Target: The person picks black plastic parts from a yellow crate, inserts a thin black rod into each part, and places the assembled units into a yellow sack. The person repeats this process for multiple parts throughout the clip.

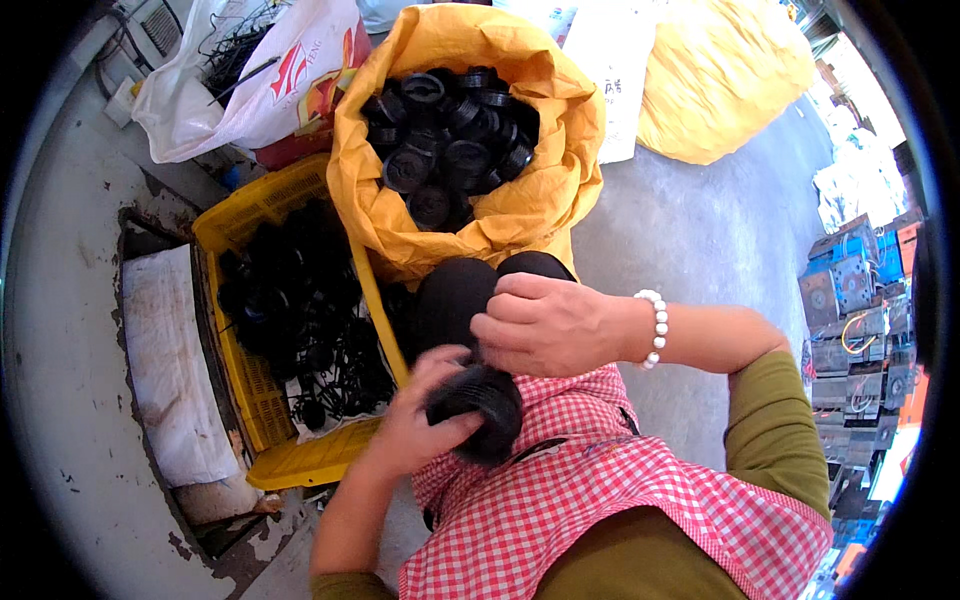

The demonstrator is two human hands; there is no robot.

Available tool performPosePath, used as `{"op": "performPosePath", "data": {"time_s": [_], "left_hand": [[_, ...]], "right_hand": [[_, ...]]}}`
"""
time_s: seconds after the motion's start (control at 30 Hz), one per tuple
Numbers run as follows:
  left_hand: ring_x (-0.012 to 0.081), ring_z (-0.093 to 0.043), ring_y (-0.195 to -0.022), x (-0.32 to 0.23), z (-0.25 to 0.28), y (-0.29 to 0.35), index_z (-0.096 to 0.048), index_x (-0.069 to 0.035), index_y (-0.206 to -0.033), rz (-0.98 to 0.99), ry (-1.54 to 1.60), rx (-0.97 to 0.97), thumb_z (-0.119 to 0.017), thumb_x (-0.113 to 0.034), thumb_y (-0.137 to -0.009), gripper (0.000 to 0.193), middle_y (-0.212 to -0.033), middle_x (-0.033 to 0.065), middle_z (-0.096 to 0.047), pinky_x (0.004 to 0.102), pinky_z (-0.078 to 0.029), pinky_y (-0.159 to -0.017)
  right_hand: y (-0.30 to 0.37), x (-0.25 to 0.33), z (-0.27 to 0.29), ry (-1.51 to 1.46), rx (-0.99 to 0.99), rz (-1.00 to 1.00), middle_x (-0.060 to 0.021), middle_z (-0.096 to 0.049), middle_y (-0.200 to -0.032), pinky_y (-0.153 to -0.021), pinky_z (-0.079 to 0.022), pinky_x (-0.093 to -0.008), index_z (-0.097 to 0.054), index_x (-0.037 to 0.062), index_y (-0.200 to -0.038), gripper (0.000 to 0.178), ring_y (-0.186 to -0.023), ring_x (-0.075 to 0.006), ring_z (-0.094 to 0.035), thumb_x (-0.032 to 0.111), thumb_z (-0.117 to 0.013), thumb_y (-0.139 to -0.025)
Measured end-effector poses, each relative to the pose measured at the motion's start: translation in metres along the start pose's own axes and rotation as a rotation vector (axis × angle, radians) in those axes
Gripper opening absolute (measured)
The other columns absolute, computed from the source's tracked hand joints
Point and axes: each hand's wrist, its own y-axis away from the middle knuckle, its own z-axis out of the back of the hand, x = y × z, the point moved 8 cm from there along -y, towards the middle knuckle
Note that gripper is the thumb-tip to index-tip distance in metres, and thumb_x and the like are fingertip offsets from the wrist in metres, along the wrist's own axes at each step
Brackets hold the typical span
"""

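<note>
Over my lap, my left hand (425,412) is wrapped round a black, round, ribbed plastic part (482,412), which is somewhat smeared by motion. Just above it my right hand (545,325), with a white bead bracelet at the wrist, has its fingers curled close to the part's upper edge. What those fingertips hold, if anything, is hidden. Beyond my knees stands an orange-yellow sack (560,190) with its mouth rolled back, full of similar black round parts (466,158). To the left, a yellow plastic crate (262,455) holds a dark heap of small black pieces (290,310).
A white printed bag (300,75) with thin black scraps stands at the far left. Another yellow sack (725,80) lies at the far right on the grey floor (690,220). Stacked metal blocks (850,280) line the right side. A white cloth (170,360) lies left of the crate.
</note>
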Motion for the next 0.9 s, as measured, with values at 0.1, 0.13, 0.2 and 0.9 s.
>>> {"op": "performPosePath", "data": {"time_s": [0.1,0.13,0.2,0.9], "left_hand": [[0.0421,-0.050,-0.117,-0.060,0.009,-0.007,-0.063,-0.009,-0.101,-0.226,-0.725,-0.078,-0.084,-0.024,-0.059,0.050,-0.135,0.0257,-0.040,0.0441,-0.044,-0.097],[0.0442,-0.050,-0.117,-0.066,0.008,-0.007,-0.063,-0.010,-0.101,-0.278,-0.859,-0.091,-0.085,-0.025,-0.057,0.051,-0.136,0.0269,-0.038,0.0441,-0.044,-0.097],[0.0460,-0.048,-0.118,-0.070,0.007,-0.009,-0.063,-0.012,-0.099,-0.313,-0.718,-0.060,-0.087,-0.027,-0.054,0.054,-0.136,0.0288,-0.038,0.0455,-0.044,-0.098],[0.0176,-0.058,-0.111,0.037,0.005,0.027,-0.045,-0.002,-0.136,0.552,0.835,0.288,-0.070,-0.020,-0.076,0.067,-0.124,0.0077,-0.057,0.0326,-0.048,-0.095]], "right_hand": [[0.018,-0.009,-0.027,-0.526,0.218,-0.235,-0.0081,-0.058,-0.088,-0.076,-0.047,-0.0387,-0.060,0.0027,-0.092,0.016,-0.082,-0.0244,-0.056,0.018,-0.056,-0.091],[0.023,-0.011,-0.034,-0.784,0.236,-0.336,-0.0089,-0.057,-0.084,-0.072,-0.047,-0.0400,-0.058,0.0013,-0.088,0.019,-0.078,-0.0259,-0.056,0.019,-0.055,-0.093],[0.034,-0.011,-0.041,-1.477,0.251,-0.465,-0.0108,-0.058,-0.077,-0.072,-0.048,-0.0370,-0.057,-0.0020,-0.085,0.028,-0.075,-0.0256,-0.058,0.021,-0.049,-0.099],[-0.038,-0.003,0.024,-0.354,-0.167,-0.012,-0.0071,-0.054,-0.088,-0.044,-0.037,-0.0320,-0.063,0.0100,-0.118,0.031,-0.054,-0.0200,-0.054,0.015,-0.062,-0.088]]}}
